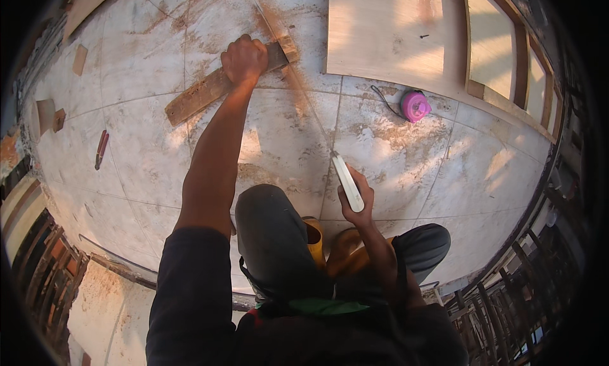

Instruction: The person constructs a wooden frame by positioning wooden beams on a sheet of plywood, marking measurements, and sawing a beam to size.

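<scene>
While left hand (243, 58) grips plank (209, 90), floor (146, 156)

Left hand (243, 59) grips a wooden strip (209, 87) — right hand (356, 198) holds a white blade (348, 181).

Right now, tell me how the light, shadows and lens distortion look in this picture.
Head view: warm low sunlight falls in patches on the tiled floor and the wooden board; the left hand on the wooden strip is sharp; tile lines bend toward the dark, vignetted rim.
</scene>
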The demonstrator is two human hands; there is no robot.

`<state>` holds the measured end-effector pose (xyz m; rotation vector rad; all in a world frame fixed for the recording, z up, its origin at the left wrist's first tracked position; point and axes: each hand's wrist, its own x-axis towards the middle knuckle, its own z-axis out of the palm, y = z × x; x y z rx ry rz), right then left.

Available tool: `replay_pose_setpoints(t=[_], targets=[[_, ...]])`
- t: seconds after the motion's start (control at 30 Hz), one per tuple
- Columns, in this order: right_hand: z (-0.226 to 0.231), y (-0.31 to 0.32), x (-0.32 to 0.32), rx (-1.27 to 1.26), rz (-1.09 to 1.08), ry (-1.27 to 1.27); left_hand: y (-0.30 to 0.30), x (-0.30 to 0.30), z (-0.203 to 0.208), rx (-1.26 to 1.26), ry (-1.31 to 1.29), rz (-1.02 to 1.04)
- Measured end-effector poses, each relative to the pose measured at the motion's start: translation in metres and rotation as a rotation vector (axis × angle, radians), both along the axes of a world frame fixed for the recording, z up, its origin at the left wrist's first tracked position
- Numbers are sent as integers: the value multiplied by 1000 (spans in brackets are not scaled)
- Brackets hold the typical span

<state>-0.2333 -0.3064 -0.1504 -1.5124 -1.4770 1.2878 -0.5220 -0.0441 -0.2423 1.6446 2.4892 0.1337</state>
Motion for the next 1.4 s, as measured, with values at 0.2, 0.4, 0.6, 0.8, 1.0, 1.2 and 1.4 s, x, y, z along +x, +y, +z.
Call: replay_pose_setpoints(t=[0.2,0.4,0.6,0.8,1.0,1.2,1.4], targets=[[-38,53,-38,-36,-38,67,4,7,0,-21,-72,-4],[0,-31,-2,5,-10,21,-7,-5,2,-58,-29,5],[-25,74,-50,25,-40,14,7,9,0,-7,-52,-18],[15,-100,17,-80,-47,-22,-10,-7,-7,14,-63,12],[21,-93,28,56,-120,-97,-25,9,-7,284,41,-83],[43,-107,50,107,-122,-86,-81,32,-6,474,115,-291],[61,-122,61,88,-90,-112,-91,23,11,384,-76,-262]])
